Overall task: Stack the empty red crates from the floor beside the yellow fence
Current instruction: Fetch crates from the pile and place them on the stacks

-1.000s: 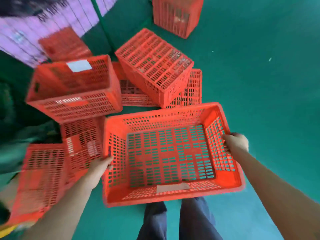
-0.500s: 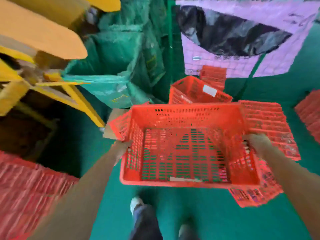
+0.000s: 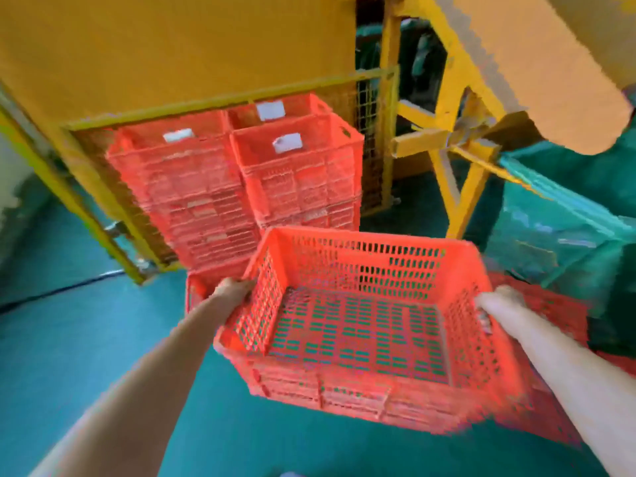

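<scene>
I hold an empty red crate point(image 3: 361, 325) in the air at the lower middle, open side up. My left hand point(image 3: 232, 290) grips its left rim and my right hand point(image 3: 495, 301) grips its right rim. Beyond it, two tall stacks of red crates stand against the yellow fence point(image 3: 220, 101): the left stack point(image 3: 186, 194) and the right stack point(image 3: 303, 170), each with a white label near the top. The carried crate sits in front of and below these stacks. Another red crate point(image 3: 550, 311) lies under my right forearm, partly hidden.
A yellow metal frame point(image 3: 447, 132) with slanted legs stands to the right of the fence. Green sacks point(image 3: 568, 218) pile up at the far right. The floor point(image 3: 69, 339) is green, with a dark cable crossing at the left.
The view has swung left from the scattered crates to the yellow fence and its stacks. Both hands kept hold of the same crate, which now faces the stacks.
</scene>
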